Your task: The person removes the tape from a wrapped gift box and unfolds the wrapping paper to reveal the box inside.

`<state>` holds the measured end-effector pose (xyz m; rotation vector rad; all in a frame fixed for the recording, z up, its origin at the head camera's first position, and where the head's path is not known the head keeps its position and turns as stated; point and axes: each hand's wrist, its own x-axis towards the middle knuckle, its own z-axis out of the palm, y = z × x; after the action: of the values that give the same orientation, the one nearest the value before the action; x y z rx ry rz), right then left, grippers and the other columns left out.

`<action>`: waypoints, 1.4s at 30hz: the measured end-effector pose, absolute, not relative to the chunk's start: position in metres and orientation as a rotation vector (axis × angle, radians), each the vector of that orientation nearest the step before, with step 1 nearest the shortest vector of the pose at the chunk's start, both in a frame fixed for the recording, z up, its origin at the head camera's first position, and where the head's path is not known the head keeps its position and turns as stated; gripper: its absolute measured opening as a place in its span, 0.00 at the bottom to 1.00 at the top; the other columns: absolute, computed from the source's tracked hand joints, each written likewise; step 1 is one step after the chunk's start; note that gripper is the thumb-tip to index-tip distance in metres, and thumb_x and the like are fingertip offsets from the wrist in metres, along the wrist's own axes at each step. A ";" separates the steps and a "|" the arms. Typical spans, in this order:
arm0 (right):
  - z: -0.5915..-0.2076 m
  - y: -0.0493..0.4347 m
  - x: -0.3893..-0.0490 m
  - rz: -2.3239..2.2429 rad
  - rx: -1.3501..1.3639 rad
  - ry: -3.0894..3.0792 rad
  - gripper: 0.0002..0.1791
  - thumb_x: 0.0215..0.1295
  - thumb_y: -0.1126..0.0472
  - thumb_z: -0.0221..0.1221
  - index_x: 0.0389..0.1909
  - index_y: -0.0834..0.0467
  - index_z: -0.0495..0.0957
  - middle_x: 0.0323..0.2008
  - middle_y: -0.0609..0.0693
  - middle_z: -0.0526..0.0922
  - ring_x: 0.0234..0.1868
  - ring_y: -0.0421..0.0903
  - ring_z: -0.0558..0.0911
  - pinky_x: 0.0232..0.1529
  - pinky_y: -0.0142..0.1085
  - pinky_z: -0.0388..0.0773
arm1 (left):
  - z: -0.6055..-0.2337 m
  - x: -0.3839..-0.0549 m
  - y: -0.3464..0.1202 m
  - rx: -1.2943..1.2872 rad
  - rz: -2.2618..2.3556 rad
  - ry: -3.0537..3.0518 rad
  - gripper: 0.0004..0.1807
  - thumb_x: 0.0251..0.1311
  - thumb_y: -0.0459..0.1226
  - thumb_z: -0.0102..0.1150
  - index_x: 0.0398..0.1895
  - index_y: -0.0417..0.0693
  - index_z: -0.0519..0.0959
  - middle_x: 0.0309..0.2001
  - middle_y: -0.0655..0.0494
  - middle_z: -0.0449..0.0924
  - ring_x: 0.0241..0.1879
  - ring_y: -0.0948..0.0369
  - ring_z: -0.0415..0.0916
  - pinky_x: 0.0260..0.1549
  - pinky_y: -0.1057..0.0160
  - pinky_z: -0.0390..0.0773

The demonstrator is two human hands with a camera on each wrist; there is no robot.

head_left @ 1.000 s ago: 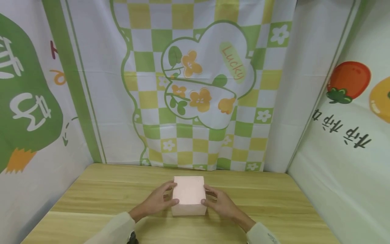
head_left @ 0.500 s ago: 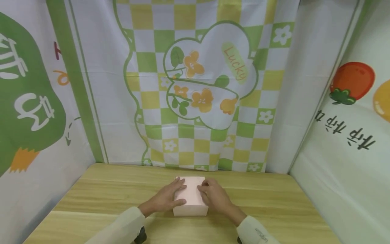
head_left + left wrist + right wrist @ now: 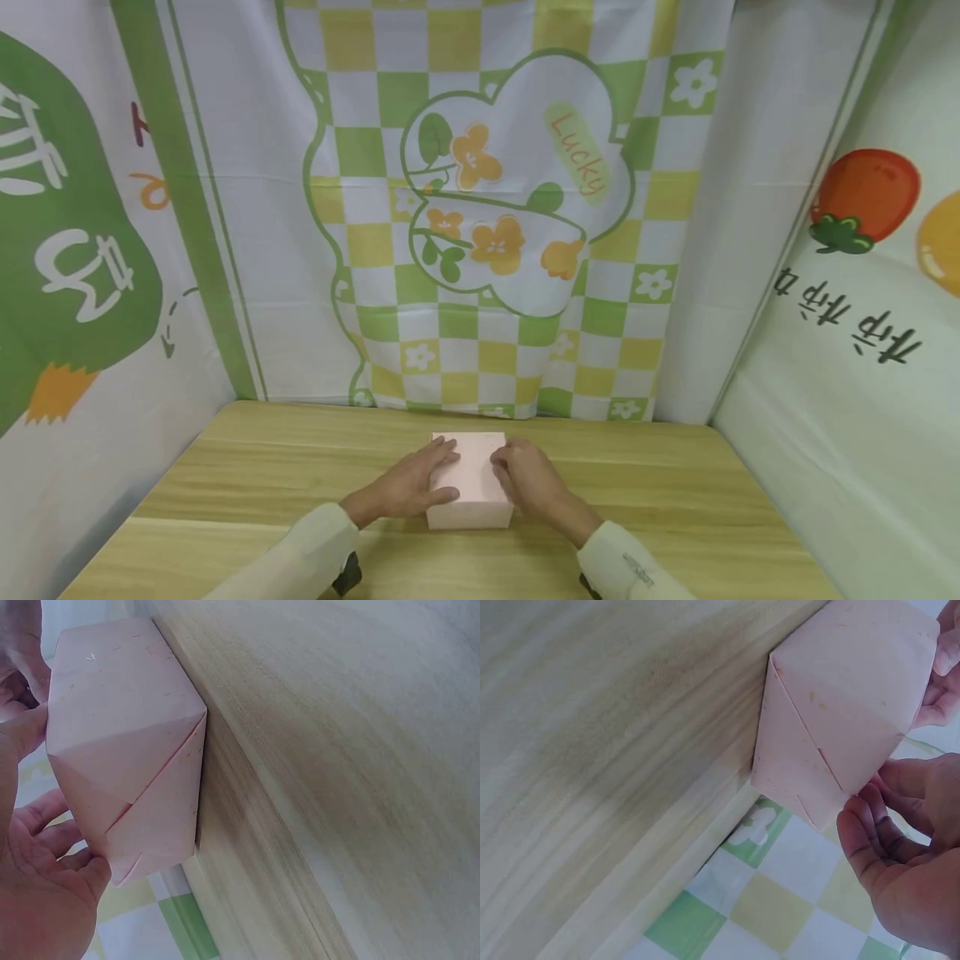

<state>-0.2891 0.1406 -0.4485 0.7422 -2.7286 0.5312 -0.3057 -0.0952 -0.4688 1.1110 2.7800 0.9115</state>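
A pink paper-wrapped box (image 3: pixel 468 515) sits on the wooden table (image 3: pixel 315 454), between the hands. Its ends show diagonal paper folds in both wrist views. My left hand (image 3: pixel 412 485) rests on the box's upper left, fingers spread over the top and thumb at the near side. At the upper right edge, my right hand (image 3: pixel 531 483) has its fingers curled together. In the right wrist view, the bent fingertips (image 3: pixel 853 817) pinch at the edge beside the folded end. The underside of the box is hidden.
Behind the table hangs a green, yellow and white checkered cloth (image 3: pixel 495 333). Printed white cloth walls stand at the left (image 3: pixel 180 442) and right (image 3: pixel 832 417). The table's side edges run close to these walls.
Both hands have moved from the sides of the box up onto its top. The right fingers have drawn together at the upper right edge. The box stays nearly where it was.
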 end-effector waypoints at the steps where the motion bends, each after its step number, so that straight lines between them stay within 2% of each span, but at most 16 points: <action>1: -0.448 0.140 -0.290 0.539 0.730 -2.739 0.07 0.62 0.68 0.63 0.40 0.63 0.85 0.36 0.55 0.85 0.36 0.47 0.83 0.39 0.38 0.85 | -0.468 -0.305 -0.095 1.119 0.908 2.785 0.38 0.64 0.47 0.62 0.69 0.32 0.63 0.65 0.43 0.74 0.73 0.37 0.54 0.69 0.36 0.57; 4: -0.448 0.140 -0.292 0.542 0.710 -2.750 0.06 0.61 0.68 0.63 0.38 0.63 0.85 0.35 0.55 0.84 0.36 0.48 0.83 0.39 0.39 0.84 | -0.468 -0.305 -0.095 1.134 0.899 2.798 0.37 0.64 0.47 0.62 0.68 0.33 0.65 0.65 0.43 0.74 0.73 0.37 0.56 0.69 0.36 0.58; 10: -0.445 0.140 -0.297 0.523 0.741 -2.748 0.04 0.60 0.67 0.65 0.36 0.62 0.85 0.30 0.51 0.81 0.31 0.43 0.78 0.34 0.34 0.80 | -0.469 -0.307 -0.095 1.143 0.875 2.816 0.35 0.63 0.47 0.62 0.66 0.33 0.68 0.66 0.40 0.72 0.72 0.37 0.57 0.69 0.37 0.59; 17: -0.441 0.141 -0.300 0.569 0.756 -2.774 0.02 0.59 0.68 0.66 0.33 0.62 0.84 0.30 0.50 0.81 0.33 0.44 0.80 0.37 0.36 0.82 | -0.469 -0.307 -0.095 1.137 0.875 2.807 0.33 0.63 0.47 0.63 0.65 0.36 0.69 0.68 0.40 0.69 0.73 0.39 0.57 0.69 0.37 0.59; 26: -0.442 0.143 -0.302 0.612 0.779 -2.752 0.03 0.58 0.69 0.65 0.27 0.59 0.82 0.26 0.47 0.79 0.30 0.40 0.76 0.32 0.32 0.78 | -0.469 -0.308 -0.095 1.162 0.887 2.801 0.33 0.63 0.47 0.63 0.65 0.35 0.69 0.66 0.42 0.73 0.72 0.38 0.58 0.69 0.38 0.60; 32: -0.442 0.144 -0.302 0.645 0.786 -2.773 0.04 0.60 0.69 0.64 0.27 0.59 0.81 0.26 0.47 0.78 0.29 0.39 0.74 0.31 0.30 0.75 | -0.468 -0.307 -0.096 1.163 0.895 2.798 0.34 0.63 0.47 0.63 0.65 0.34 0.69 0.65 0.41 0.73 0.72 0.37 0.58 0.69 0.37 0.60; 34: -0.443 0.144 -0.302 0.673 0.787 -2.784 0.02 0.61 0.69 0.63 0.32 0.60 0.81 0.27 0.47 0.77 0.29 0.39 0.73 0.30 0.29 0.74 | -0.468 -0.306 -0.096 1.169 0.893 2.800 0.34 0.63 0.47 0.63 0.65 0.33 0.69 0.66 0.39 0.72 0.72 0.37 0.58 0.68 0.36 0.60; 39: -0.447 0.144 -0.301 0.649 0.803 -2.745 0.09 0.62 0.69 0.63 0.43 0.65 0.84 0.29 0.49 0.78 0.30 0.39 0.74 0.30 0.28 0.75 | -0.467 -0.306 -0.097 1.150 0.894 2.789 0.34 0.64 0.47 0.62 0.66 0.34 0.68 0.67 0.40 0.71 0.72 0.37 0.56 0.69 0.37 0.59; 42: -0.451 0.145 -0.300 0.603 0.807 -2.685 0.06 0.60 0.69 0.65 0.37 0.64 0.87 0.28 0.49 0.79 0.30 0.39 0.74 0.30 0.29 0.76 | -0.468 -0.306 -0.096 1.144 0.900 2.784 0.35 0.64 0.47 0.62 0.67 0.34 0.67 0.66 0.42 0.73 0.73 0.38 0.56 0.70 0.37 0.58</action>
<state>-0.2996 0.1453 -0.4506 0.8066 -2.6850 0.6029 -0.3056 -0.0959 -0.4675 1.1440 2.7837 0.9000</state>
